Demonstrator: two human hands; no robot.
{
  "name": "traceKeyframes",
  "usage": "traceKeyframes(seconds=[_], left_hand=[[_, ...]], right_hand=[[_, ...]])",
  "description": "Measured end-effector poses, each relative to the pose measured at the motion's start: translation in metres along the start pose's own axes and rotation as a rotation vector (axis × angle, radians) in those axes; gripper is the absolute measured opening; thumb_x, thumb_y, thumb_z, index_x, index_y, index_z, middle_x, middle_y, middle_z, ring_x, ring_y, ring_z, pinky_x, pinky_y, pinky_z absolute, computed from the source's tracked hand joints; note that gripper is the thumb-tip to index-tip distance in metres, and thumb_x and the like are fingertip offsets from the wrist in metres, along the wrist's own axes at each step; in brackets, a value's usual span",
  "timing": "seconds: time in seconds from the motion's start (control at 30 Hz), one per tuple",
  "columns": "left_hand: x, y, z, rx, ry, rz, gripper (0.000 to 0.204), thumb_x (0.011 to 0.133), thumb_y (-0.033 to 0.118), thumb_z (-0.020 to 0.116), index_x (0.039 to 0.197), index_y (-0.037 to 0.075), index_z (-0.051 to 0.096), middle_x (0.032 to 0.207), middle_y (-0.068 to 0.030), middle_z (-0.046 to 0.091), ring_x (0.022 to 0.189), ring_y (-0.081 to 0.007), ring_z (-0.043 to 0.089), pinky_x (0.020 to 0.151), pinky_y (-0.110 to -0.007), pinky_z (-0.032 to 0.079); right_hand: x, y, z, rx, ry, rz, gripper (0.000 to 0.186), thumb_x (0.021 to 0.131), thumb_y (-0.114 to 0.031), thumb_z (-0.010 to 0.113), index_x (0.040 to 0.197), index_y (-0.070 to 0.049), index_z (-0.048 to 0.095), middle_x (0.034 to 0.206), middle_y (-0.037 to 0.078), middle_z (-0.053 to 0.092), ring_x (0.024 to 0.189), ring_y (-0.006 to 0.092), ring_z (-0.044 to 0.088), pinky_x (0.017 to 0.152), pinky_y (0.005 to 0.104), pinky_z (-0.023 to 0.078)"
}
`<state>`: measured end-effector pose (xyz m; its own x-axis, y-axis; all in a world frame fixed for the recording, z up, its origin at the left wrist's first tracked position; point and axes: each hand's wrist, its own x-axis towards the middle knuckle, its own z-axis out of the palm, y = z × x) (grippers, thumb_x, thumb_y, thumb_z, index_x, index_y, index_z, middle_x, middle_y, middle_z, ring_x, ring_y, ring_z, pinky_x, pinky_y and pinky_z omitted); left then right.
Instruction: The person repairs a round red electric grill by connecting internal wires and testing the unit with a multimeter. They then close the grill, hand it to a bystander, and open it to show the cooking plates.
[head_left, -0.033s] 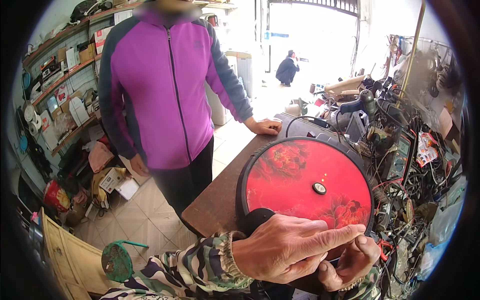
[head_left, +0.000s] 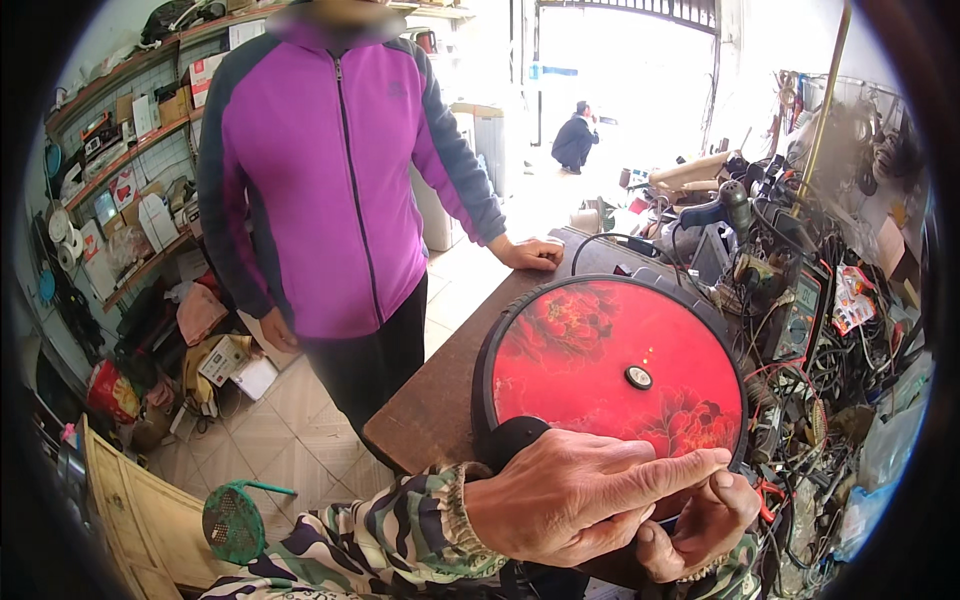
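A round electric pan (head_left: 600,340) with a red flower-printed lid and black rim lies on the dark wooden table (head_left: 430,400) before me. A small round badge sits on the lid, with tiny lights beside it. Over its near edge, my left hand (head_left: 570,495) stretches its index finger to the right, its other fingers curled under. My right hand (head_left: 710,525) is just beyond that fingertip, at the near right rim, fingers bent and thumb toward them. What the curled fingers hold, if anything, is hidden. A black knob-like part (head_left: 515,440) shows beside my left wrist.
Across the table a person in a purple jacket (head_left: 320,190) rests a hand (head_left: 535,253) on its far corner. Tangled cables, a multimeter (head_left: 803,312) and a heat gun (head_left: 735,205) crowd the right. A green stool (head_left: 233,522) stands lower left. Another person crouches near the doorway.
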<state>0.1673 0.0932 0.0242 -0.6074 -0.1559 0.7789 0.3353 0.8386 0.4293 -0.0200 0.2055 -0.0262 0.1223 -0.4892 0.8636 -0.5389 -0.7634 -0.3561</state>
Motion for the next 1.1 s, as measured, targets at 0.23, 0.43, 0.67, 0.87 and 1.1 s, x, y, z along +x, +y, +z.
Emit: traceKeyframes(seconds=[0.23,0.43,0.67,0.87,1.1], left_hand=[[-0.001,-0.002,0.001,0.000,0.009,0.006,0.070,0.081,-0.009,0.067,0.149,0.002,0.053,0.117,-0.0115,0.073,0.068,-0.0212,0.069,0.060,-0.035,0.055],[0.004,0.002,-0.002,-0.024,-0.023,0.012,0.069,0.082,-0.007,0.068,0.149,-0.001,0.051,0.098,-0.0127,0.069,0.067,-0.0239,0.068,0.060,-0.036,0.055],[0.008,0.002,-0.005,-0.012,-0.072,-0.038,0.062,0.080,-0.008,0.069,0.141,-0.008,0.055,0.084,-0.0094,0.068,0.059,-0.0175,0.065,0.057,-0.031,0.051],[0.006,0.000,-0.002,-0.039,-0.048,-0.048,0.066,0.079,-0.008,0.069,0.143,-0.011,0.052,0.070,-0.0050,0.068,0.048,-0.0066,0.052,0.047,-0.023,0.038],[0.008,0.001,-0.005,-0.037,-0.068,-0.044,0.067,0.079,-0.006,0.070,0.143,-0.012,0.052,0.068,-0.0050,0.067,0.047,-0.0048,0.049,0.046,-0.022,0.035]], right_hand=[[-0.005,0.004,0.005,0.115,0.020,0.026,0.091,0.083,-0.015,0.082,0.152,-0.002,0.025,0.127,0.027,0.058,0.109,0.0308,0.066,0.093,0.0412,0.052],[-0.007,-0.005,0.001,0.032,0.008,0.053,0.086,0.083,-0.011,0.082,0.151,0.000,0.031,0.128,0.027,0.062,0.119,0.0332,0.066,0.103,0.0401,0.049],[0.018,-0.002,0.005,0.068,0.088,0.073,0.086,0.078,-0.005,0.084,0.150,0.004,0.039,0.087,0.017,0.070,0.069,0.0260,0.073,0.055,0.0324,0.055],[0.022,-0.012,-0.001,0.144,0.048,0.211,0.094,0.078,-0.004,0.085,0.155,0.004,0.031,0.090,0.019,0.070,0.071,0.0239,0.074,0.059,0.0306,0.057],[0.021,-0.014,0.000,0.128,0.046,0.244,0.098,0.078,-0.006,0.086,0.156,0.005,0.028,0.088,0.017,0.071,0.068,0.0213,0.073,0.057,0.0286,0.055]])
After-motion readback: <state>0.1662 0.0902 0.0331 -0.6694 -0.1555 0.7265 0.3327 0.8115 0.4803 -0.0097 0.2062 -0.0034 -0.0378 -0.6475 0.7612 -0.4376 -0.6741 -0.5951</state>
